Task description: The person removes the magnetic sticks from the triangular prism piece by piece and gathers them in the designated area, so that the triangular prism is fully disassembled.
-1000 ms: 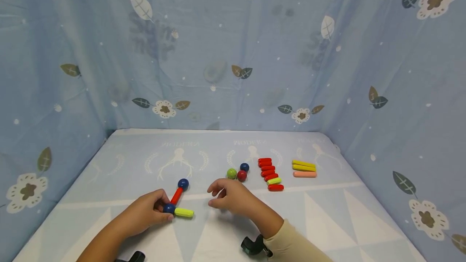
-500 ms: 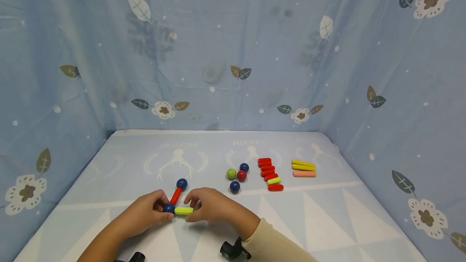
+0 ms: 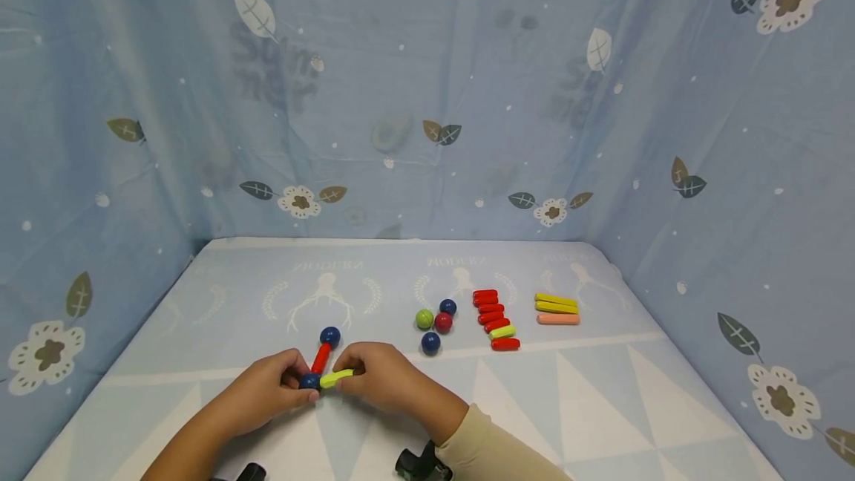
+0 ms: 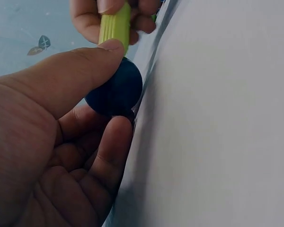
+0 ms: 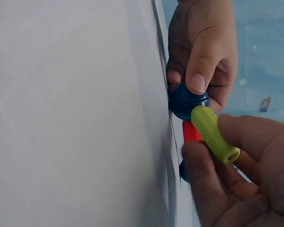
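The left hand (image 3: 270,390) is pinching the blue ball (image 3: 309,381) against the table (image 3: 601,392). The right hand (image 3: 377,377) is gripping the green rod (image 3: 336,378), tilted up beside those fingers. Advisable: keeping the ball pinned while pivoting the rod, sparing the red rod (image 3: 321,358).

Loose balls (image 3: 433,322) lie left of rods (image 3: 493,320), behind the hands (image 3: 320,384).

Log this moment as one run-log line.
left hand: pinches blue ball | right hand: holds green stick, tilted against ball | red stick: attached
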A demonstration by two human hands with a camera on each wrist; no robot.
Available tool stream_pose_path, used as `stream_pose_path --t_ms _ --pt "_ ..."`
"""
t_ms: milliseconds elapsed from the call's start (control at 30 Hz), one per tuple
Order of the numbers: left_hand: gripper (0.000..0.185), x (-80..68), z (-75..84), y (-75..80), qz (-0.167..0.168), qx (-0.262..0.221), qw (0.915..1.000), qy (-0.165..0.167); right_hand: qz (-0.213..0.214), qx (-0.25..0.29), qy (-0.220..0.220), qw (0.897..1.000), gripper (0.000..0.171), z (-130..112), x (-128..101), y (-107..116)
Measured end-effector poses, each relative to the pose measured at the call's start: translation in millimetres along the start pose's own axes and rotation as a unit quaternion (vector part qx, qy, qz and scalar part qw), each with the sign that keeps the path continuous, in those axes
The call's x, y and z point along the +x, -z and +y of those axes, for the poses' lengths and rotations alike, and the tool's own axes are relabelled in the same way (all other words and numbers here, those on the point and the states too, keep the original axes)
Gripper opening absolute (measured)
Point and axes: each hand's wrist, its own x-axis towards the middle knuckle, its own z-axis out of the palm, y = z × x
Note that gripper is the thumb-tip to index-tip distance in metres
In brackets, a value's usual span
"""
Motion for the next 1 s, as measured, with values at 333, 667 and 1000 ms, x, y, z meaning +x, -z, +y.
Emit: stream_pose_path --t_ms 333,667,1000 --pt "0.044 -1.2 2.7 0.3 0.005 -0.002 1.0000 0.000 0.019 0.045 0.006 0.999 0.012 -0.6 -1.6 3.7" --pt "0.041 -4.1 5.3 1.1 0.002 0.003 1.0000 -0.001 0.014 0.046 -0.019 0.999 0.009 -2.2 -4.2 1.4" --pt "0.042 -1.9 4.2 -0.7 0.004 0.004 0.9998 0.020 0.003 0.041 -0.040 0.998 0.013 3.1 -4.8 3.5"
